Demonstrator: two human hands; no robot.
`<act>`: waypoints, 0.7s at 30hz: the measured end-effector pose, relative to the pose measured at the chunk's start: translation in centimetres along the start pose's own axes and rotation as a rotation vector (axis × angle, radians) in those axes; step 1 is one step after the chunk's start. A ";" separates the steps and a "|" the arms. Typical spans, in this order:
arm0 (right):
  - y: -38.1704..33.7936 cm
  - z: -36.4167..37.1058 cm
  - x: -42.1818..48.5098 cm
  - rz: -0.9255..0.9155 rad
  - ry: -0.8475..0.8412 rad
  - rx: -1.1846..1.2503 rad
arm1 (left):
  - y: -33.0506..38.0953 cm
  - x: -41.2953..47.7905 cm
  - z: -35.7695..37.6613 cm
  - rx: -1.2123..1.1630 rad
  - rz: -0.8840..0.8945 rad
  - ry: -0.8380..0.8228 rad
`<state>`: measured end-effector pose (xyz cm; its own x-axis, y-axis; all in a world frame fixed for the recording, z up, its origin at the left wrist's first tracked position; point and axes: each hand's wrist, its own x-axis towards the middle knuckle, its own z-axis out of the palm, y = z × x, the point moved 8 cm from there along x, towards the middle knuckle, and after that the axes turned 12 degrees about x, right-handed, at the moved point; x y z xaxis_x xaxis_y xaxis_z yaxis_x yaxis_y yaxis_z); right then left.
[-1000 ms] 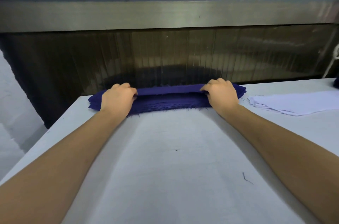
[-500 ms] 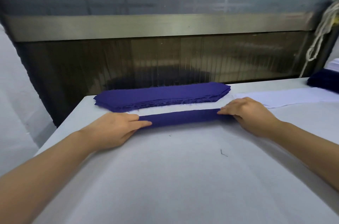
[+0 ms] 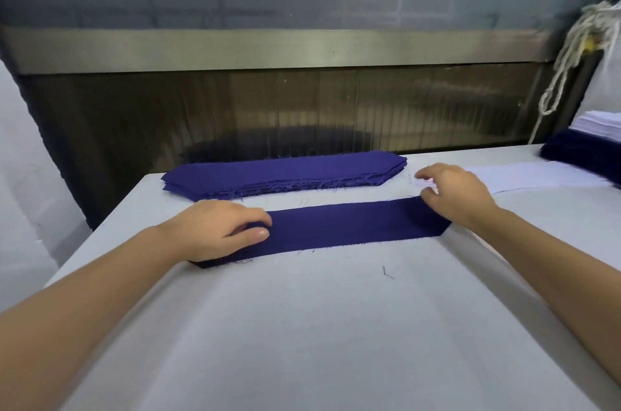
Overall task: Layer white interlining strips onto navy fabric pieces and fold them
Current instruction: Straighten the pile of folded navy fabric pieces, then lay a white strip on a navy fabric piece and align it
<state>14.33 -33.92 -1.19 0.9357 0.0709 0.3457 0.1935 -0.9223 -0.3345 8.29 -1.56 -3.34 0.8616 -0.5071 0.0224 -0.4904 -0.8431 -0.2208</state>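
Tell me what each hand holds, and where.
Left hand holds the navy piece at its left end. Right hand hovers over its right end, blurred; a grip cannot be told.

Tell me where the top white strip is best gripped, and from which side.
Probably its left end, pinched from above. The white strips lie flat in a thin stack, so only an edge can be lifted; that end lies free beside the right hand, while the other end runs up to a dark bundle.
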 end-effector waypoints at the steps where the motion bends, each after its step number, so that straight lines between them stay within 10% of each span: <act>1: 0.7 0.1 0.7 0.055 0.020 -0.064 | 0.4 0.9 -0.3 0.011 -0.011 0.023; 11: 4.0 2.2 3.9 0.209 -0.020 -0.371 | 4.6 9.6 -2.0 0.012 -0.138 0.223; 21: 6.1 1.3 4.5 0.281 0.130 -0.100 | 7.2 12.3 -2.9 -0.043 -0.133 0.278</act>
<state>20.15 -38.78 -2.80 0.9016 -0.2352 0.3631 -0.1033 -0.9320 -0.3474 15.01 -14.36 -1.85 0.8528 -0.4160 0.3156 -0.3857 -0.9093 -0.1563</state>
